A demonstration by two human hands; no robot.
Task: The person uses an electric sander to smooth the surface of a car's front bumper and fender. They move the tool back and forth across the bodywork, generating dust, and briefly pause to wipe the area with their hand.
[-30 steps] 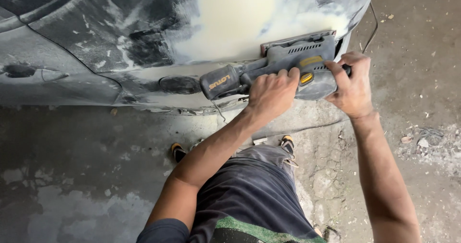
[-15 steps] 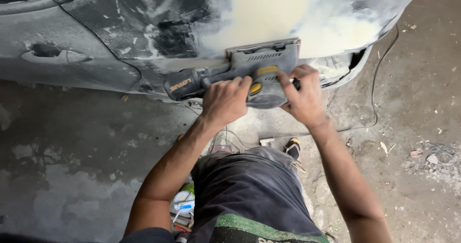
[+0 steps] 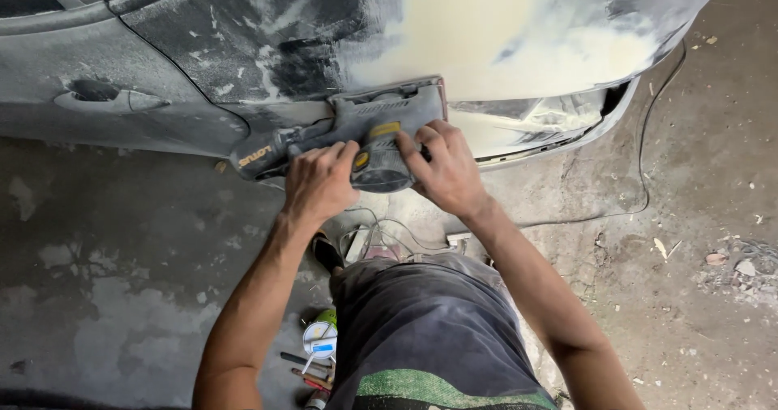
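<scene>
**Two hands on a grey sander against a filled car panel**

Two hands clamp one grey power sander (image 3: 356,138), which lies flat against the lower flank of a dark car body (image 3: 243,45), just below a broad cream patch of filler (image 3: 502,29). The left hand (image 3: 320,183) is wrapped around the long rear handle, fingers curled over it. The right hand (image 3: 446,171) is closed over the rounded front housing, fingertips pressed on top. The sanding pad itself is hidden between tool and panel; only its reddish edge shows at the upper right corner. The yellow switch area is half covered by both hands.

A thin black cable (image 3: 648,143) runs down from the car's edge and across the floor; where it meets the tool cannot be seen. Loose pale wires (image 3: 381,232) lie tangled under the sander, partly behind the person's knees. A recessed door handle (image 3: 105,96) sits at the left of the panel, dusted grey. The car is cut off at the top and left.

Below, a small tin (image 3: 322,339) and some slim tools (image 3: 308,365) lie beside the person's dark shorts (image 3: 429,329), too small to identify. The concrete floor (image 3: 121,296) is stained, dusty, with debris at far right.
</scene>
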